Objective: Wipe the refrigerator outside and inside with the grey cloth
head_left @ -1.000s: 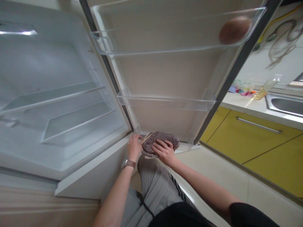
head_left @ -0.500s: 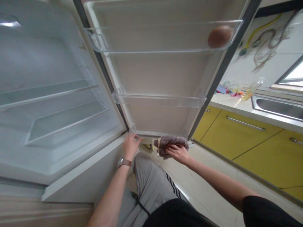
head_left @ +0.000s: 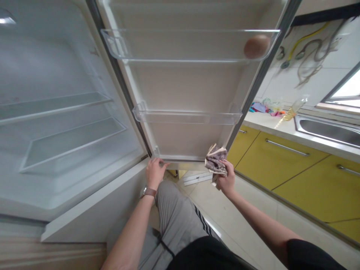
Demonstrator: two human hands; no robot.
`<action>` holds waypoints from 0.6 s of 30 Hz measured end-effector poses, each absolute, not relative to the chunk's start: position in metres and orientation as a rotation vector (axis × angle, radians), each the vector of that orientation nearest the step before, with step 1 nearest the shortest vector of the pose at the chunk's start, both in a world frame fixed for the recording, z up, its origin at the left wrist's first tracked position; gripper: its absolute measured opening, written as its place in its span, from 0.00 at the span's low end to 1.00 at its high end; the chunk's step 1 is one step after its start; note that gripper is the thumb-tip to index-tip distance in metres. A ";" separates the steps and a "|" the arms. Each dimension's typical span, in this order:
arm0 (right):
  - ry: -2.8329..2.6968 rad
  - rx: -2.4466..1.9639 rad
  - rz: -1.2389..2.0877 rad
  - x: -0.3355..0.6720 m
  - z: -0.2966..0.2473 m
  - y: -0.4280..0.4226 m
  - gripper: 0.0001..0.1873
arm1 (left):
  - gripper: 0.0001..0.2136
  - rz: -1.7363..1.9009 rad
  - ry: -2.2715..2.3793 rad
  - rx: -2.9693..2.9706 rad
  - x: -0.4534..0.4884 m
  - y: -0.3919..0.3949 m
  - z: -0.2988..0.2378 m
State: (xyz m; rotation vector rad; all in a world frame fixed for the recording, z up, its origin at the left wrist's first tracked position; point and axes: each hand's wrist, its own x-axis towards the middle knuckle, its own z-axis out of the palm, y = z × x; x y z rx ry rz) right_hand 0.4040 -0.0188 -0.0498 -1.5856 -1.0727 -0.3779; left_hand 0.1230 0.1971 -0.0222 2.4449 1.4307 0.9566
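An open fridge door (head_left: 191, 90) stands in front of me with two clear door bins. My left hand (head_left: 154, 172), a watch on its wrist, grips the door's bottom edge near the hinge corner. My right hand (head_left: 225, 179) is closed on a crumpled brownish-grey cloth (head_left: 215, 161), pressed against the door's lower right corner. A brown egg-shaped thing (head_left: 256, 46) lies in the right end of the upper door bin (head_left: 157, 48). The lower door bin (head_left: 185, 117) holds nothing I can see.
The fridge interior (head_left: 62, 112) at left has glass shelves. Yellow cabinets (head_left: 292, 165) with metal handles stand at right under a white counter with a steel sink (head_left: 329, 129). Small colourful items (head_left: 267, 107) lie on the counter. My grey-trousered knee (head_left: 174, 213) is below the door.
My right hand has slid the cloth from the middle of the door's bottom edge to its right corner and bunched it upright. The left hand stays on the edge.
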 end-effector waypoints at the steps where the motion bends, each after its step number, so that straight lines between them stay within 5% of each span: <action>1: -0.979 -1.589 -0.329 0.401 -0.049 -0.016 0.21 | 0.09 0.955 1.428 2.447 0.123 0.197 -0.022; 10: -0.599 -1.523 -0.007 0.401 -0.071 -0.027 0.16 | 0.08 0.981 1.440 2.435 0.122 0.197 -0.024; 18: -0.016 -1.188 0.566 0.417 -0.101 -0.012 0.23 | 0.07 0.996 1.407 2.470 0.117 0.197 -0.024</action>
